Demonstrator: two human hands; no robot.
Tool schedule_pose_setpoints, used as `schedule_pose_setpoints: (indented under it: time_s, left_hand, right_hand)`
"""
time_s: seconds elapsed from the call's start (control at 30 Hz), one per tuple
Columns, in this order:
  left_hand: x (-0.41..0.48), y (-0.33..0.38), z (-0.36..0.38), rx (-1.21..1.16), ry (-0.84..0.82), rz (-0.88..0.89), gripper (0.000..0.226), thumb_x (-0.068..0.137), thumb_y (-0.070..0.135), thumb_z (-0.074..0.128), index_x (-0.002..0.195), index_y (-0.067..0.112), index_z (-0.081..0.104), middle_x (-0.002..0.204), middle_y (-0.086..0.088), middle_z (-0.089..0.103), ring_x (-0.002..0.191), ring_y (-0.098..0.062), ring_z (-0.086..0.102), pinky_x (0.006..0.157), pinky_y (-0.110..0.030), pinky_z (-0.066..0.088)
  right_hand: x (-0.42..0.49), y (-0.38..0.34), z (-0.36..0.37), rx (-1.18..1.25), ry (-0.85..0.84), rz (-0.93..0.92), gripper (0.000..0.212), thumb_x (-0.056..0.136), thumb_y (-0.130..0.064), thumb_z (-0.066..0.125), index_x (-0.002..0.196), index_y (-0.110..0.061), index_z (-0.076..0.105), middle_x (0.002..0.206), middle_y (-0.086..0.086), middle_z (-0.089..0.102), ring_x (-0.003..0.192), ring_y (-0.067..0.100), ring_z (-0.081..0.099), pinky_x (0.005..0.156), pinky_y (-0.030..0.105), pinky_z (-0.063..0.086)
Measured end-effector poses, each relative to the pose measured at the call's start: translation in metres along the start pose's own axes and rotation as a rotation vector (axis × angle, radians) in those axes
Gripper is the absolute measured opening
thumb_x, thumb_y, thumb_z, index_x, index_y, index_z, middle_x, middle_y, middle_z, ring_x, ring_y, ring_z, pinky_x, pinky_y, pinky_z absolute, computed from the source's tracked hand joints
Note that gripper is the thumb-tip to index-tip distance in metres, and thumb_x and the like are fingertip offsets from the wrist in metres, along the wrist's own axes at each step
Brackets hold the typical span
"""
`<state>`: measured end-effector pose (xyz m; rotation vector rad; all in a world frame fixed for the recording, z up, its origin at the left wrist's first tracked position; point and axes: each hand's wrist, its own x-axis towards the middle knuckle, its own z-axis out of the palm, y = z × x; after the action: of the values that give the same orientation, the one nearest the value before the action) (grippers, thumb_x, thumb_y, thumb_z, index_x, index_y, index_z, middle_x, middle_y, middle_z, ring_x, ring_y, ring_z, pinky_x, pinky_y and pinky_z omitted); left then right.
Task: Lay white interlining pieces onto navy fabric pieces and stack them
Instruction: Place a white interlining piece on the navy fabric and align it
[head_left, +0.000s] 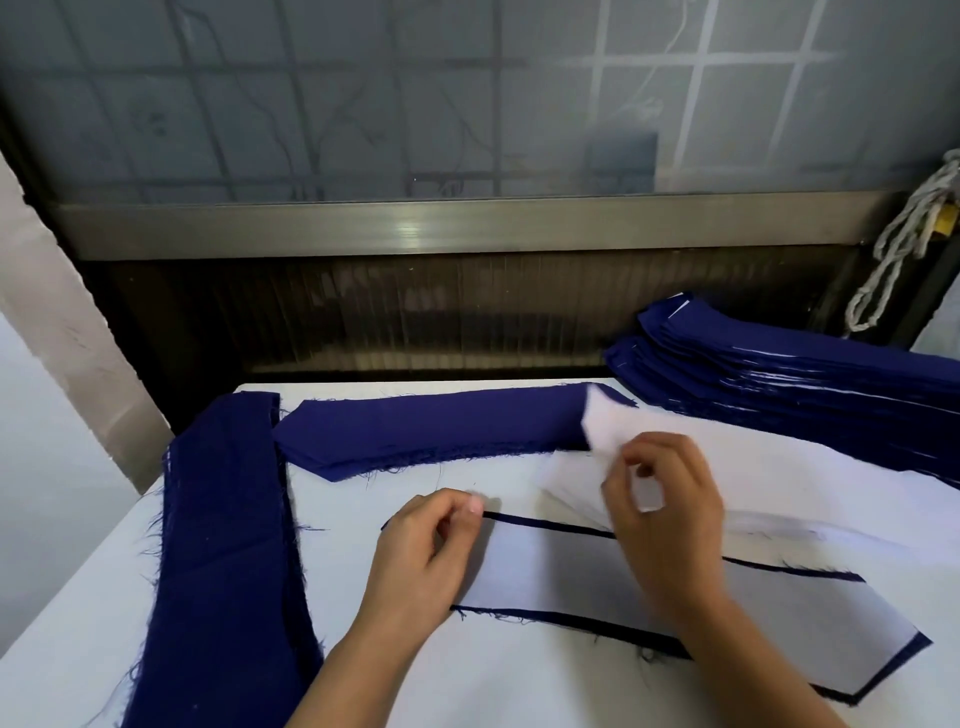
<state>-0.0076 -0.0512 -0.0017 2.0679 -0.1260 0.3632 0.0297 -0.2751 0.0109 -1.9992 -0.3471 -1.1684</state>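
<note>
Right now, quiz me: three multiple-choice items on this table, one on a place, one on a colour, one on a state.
1. Where does the layered navy stack lie?
A) near left B) far right C) front centre
2. What colour is the lifted piece that the right hand pinches?
A) navy B) grey C) white
3. How is the front navy piece?
A) covered by interlining B) bare C) folded double

Key: 1 B, it sits at the far right of the table; 2 C, the raised piece is white; 3 A, only a navy border shows around the white layer.
</note>
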Motion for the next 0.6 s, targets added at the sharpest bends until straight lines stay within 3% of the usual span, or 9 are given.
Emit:
schedule_pose_setpoints:
  time_s: [0.1, 0.17, 0.27, 0.33, 0.4, 0.47, 0.53, 0.6]
  left_hand:
    - [-0.003, 0.002, 0.003, -0.307, -0.125, -0.075, 0.051, 0.093, 0.068, 0.038, 0.102, 0.033, 0.074, 0.098, 0.008, 0.073, 0.101, -0.008, 0.065, 0.091, -0.027, 0.045]
    - [-0.002, 0.003, 0.004, -0.42, -0.184, -0.106, 0.062, 0.09, 0.074, 0.038, 0.087, 0.022, 0.071, 0.084, 0.008, 0.069, 0.084, -0.013, 0.062, 0.077, -0.026, 0.045]
    - [0.001, 0.006, 0.005, -0.392, -0.093, -0.149, 0.067, 0.082, 0.073, 0.054, 0.066, 0.01, 0.045, 0.062, 0.003, 0.039, 0.06, -0.014, 0.037, 0.055, -0.028, 0.033]
    - [0.003, 0.005, 0.006, -0.359, -0.03, -0.127, 0.067, 0.08, 0.064, 0.059, 0.067, 0.0, 0.046, 0.062, -0.004, 0.04, 0.06, -0.016, 0.038, 0.058, -0.034, 0.034]
    - [0.003, 0.006, 0.006, -0.382, -0.015, -0.124, 0.066, 0.078, 0.058, 0.062, 0.076, -0.008, 0.056, 0.065, -0.013, 0.051, 0.065, -0.019, 0.045, 0.061, -0.04, 0.04]
    - [0.003, 0.006, 0.006, -0.393, 0.004, -0.132, 0.051, 0.078, 0.051, 0.068, 0.081, 0.0, 0.068, 0.074, -0.027, 0.062, 0.067, -0.025, 0.054, 0.064, -0.051, 0.048]
    - [0.002, 0.006, 0.007, -0.371, 0.024, -0.134, 0.025, 0.085, 0.036, 0.074, 0.086, 0.01, 0.076, 0.081, -0.019, 0.071, 0.073, -0.031, 0.065, 0.072, -0.049, 0.054]
    - [0.003, 0.003, 0.006, -0.349, 0.084, -0.144, 0.009, 0.09, 0.02, 0.073, 0.085, 0.013, 0.078, 0.081, -0.004, 0.075, 0.075, -0.02, 0.067, 0.073, -0.035, 0.054]
  right_hand:
    - [-0.013, -0.02, 0.018, -0.087, -0.107, -0.25, 0.008, 0.084, -0.008, 0.062, 0.082, -0.003, 0.067, 0.093, 0.008, 0.063, 0.078, 0.025, 0.057, 0.071, 0.033, 0.045]
    - [-0.024, -0.035, 0.028, -0.126, -0.213, -0.381, 0.008, 0.083, -0.009, 0.06, 0.078, -0.004, 0.064, 0.091, 0.008, 0.062, 0.073, 0.027, 0.054, 0.066, 0.036, 0.043]
    - [-0.036, -0.048, 0.036, -0.172, -0.362, -0.449, 0.005, 0.081, -0.009, 0.062, 0.077, -0.007, 0.061, 0.093, 0.005, 0.062, 0.073, 0.025, 0.055, 0.067, 0.035, 0.044]
    - [-0.037, -0.049, 0.035, -0.158, -0.427, -0.39, 0.005, 0.082, -0.015, 0.061, 0.083, -0.01, 0.062, 0.099, 0.004, 0.062, 0.082, 0.023, 0.057, 0.074, 0.032, 0.046]
    - [-0.034, -0.046, 0.031, -0.148, -0.468, -0.252, 0.021, 0.083, -0.021, 0.06, 0.102, -0.012, 0.059, 0.109, 0.003, 0.06, 0.097, 0.02, 0.056, 0.085, 0.031, 0.046]
    - [-0.031, -0.04, 0.026, -0.124, -0.498, -0.117, 0.042, 0.079, -0.02, 0.063, 0.12, -0.014, 0.053, 0.116, 0.0, 0.06, 0.106, 0.014, 0.05, 0.097, 0.026, 0.038]
    - [-0.028, -0.034, 0.022, -0.123, -0.557, -0.007, 0.053, 0.077, -0.016, 0.063, 0.128, -0.02, 0.048, 0.106, -0.005, 0.062, 0.098, 0.002, 0.04, 0.098, 0.023, 0.032]
    - [-0.025, -0.027, 0.018, -0.13, -0.628, 0.065, 0.054, 0.077, -0.011, 0.059, 0.128, -0.024, 0.048, 0.094, -0.007, 0.061, 0.089, 0.0, 0.033, 0.095, 0.026, 0.031]
